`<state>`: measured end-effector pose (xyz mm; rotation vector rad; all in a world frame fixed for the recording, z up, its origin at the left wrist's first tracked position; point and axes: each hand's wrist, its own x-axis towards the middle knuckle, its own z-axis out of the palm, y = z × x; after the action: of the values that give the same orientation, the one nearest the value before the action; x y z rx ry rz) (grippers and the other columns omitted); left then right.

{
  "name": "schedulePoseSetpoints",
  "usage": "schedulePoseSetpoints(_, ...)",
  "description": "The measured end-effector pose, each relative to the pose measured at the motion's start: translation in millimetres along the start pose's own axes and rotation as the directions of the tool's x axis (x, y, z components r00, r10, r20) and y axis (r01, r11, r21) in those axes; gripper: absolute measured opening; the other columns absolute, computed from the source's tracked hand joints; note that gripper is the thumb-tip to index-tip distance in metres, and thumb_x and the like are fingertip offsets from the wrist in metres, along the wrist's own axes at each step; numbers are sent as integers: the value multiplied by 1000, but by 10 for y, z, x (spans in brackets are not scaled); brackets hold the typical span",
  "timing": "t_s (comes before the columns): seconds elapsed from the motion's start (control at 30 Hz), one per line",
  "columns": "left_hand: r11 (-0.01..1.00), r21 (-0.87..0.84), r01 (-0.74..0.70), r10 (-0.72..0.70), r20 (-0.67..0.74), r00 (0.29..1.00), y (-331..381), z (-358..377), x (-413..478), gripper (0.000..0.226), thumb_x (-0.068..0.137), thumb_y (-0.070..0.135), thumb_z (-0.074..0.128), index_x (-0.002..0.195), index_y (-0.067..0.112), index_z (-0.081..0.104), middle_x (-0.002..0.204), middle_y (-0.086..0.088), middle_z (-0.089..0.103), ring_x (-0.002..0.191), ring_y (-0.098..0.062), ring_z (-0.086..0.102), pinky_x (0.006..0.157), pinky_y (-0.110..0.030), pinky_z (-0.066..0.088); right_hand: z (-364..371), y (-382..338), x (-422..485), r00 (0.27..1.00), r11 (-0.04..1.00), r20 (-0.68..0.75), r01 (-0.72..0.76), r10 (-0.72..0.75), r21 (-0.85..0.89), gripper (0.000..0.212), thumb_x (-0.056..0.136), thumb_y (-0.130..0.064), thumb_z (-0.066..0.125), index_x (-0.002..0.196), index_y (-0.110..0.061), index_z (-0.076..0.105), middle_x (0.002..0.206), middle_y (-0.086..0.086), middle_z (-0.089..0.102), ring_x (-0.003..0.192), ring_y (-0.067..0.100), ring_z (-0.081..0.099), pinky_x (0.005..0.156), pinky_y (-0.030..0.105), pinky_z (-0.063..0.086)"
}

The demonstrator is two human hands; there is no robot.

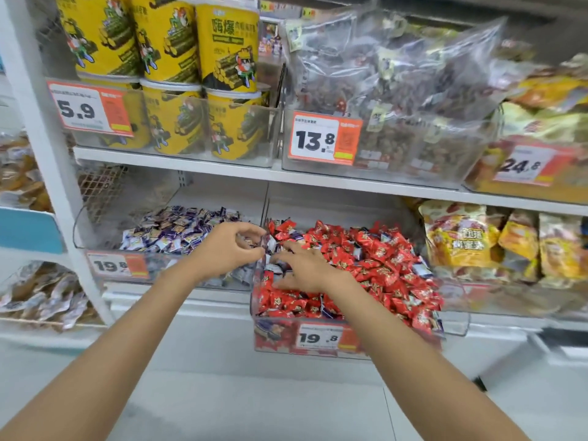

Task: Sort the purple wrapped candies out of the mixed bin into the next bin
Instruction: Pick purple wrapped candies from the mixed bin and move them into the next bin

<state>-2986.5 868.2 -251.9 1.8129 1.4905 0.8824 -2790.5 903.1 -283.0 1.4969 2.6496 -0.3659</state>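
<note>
The mixed bin [318,351] is a clear box full of red wrapped candies [378,259] with a few purple wrapped candies [421,269] among them. Left of it stands the purple-candy bin [95,237], heaped with purple and white wrappers [178,229]. My left hand [227,248] hovers at the wall between the two bins, fingers curled, pinching a purple candy [270,243]. My right hand [305,267] lies on the red pile at the mixed bin's left side, fingers spread toward the purple candies there; whether it holds one is hidden.
The shelf above carries yellow snack tubs [222,58] and clear bags of brown snacks [397,90]. Yellow snack bags [461,240] stand right of the mixed bin. A white upright post [47,154] frames the shelf at left. Price tags hang on the bin fronts.
</note>
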Motion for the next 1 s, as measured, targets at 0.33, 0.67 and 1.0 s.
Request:
schedulePoseSetpoints(0.33, 994, -104, 15, -7, 83, 997, -58, 14, 122, 29, 81, 10, 71, 103, 29, 71, 82, 9, 63, 66, -20, 62, 60, -28, 48, -325, 985, -784, 985, 992, -135, -116, 108, -51, 35, 90, -44, 62, 124, -34, 63, 133, 3, 55, 126, 26, 45, 106, 47, 36)
schedulePoseSetpoints(0.67, 985, -172, 11, 5, 94, 996, -22, 12, 92, 28, 83, 6, 72, 108, 18, 69, 100, -11, 65, 50, -3, 58, 47, -12, 43, -181, 319, 307, 994, 985, -10, -102, 105, 142, 89, 78, -65, 66, 151, -25, 32, 156, 9, 31, 144, 29, 27, 116, 47, 26)
schedulePoseSetpoints(1.0, 990, -142, 2, 13, 103, 995, -81, 9, 145, 27, 82, 12, 73, 104, 25, 69, 113, -10, 64, 79, -17, 70, 62, -16, 52, -349, 760, -63, 980, 844, -155, -20, 122, 536, 14, 92, -26, 66, 105, -20, 69, 94, -1, 72, 63, 12, 60, 62, 24, 48)
